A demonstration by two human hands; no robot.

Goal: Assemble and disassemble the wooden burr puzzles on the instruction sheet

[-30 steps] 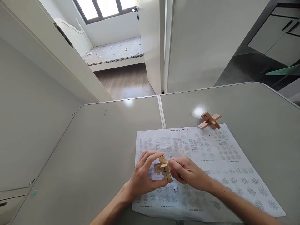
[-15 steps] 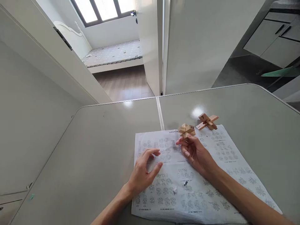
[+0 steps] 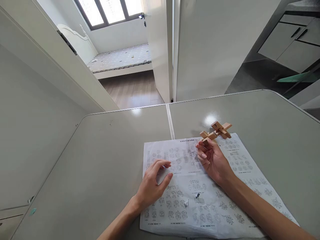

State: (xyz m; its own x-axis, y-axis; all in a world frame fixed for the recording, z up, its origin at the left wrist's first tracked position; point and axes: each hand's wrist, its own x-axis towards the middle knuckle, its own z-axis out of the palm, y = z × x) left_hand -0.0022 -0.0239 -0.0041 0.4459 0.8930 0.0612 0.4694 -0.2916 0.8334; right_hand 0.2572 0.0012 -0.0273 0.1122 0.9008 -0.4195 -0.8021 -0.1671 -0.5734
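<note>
Between the fingertips of my right hand (image 3: 213, 160) is a small interlocking wooden puzzle (image 3: 208, 136), made of pale crossed pieces. Just behind it, a second wooden puzzle (image 3: 222, 129) of crossed bars stands by the top edge of the paper, with a dark mark on one face; from here the two overlap, and I cannot tell whether they touch. My left hand (image 3: 155, 180) rests over the left part of the printed instruction sheet (image 3: 185, 216), its thumb and fingers apart and nothing in them. Rows of small assembly diagrams cover the sheet, which has small tears.
The grey-green table (image 3: 87, 173) has a pale seam (image 3: 170, 121) running to its far edge. Past it are an open white door (image 3: 160, 46), a bed (image 3: 125, 58) in the room behind, and white cabinets (image 3: 287, 43) at the right.
My right hand has moved right with the wooden puzzle, closer to the second puzzle, and the held puzzle has turned. My left hand stays in place.
</note>
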